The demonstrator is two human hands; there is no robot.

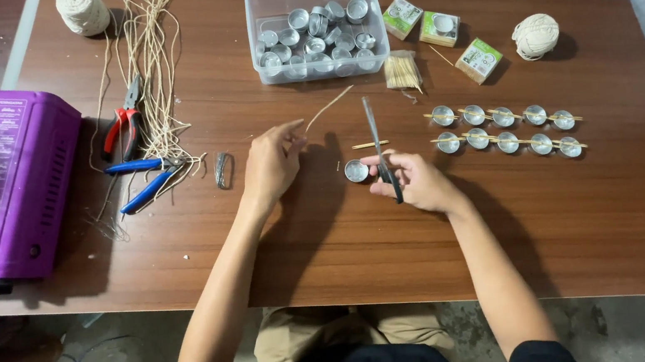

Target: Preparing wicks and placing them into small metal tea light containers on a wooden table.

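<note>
Currently I see left hand (271, 163) pinching wick piece (329, 107), right hand (415, 180) gripping scissors (379, 148); risk: blades near fingers, could knock tealight cup (356, 170).

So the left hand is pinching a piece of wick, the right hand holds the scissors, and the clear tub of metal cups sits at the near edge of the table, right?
Not quite. In the head view the clear tub of metal cups sits at the far side of the table, not the near edge. The rest holds: the left hand pinches a piece of wick and the right hand holds the scissors.
</note>
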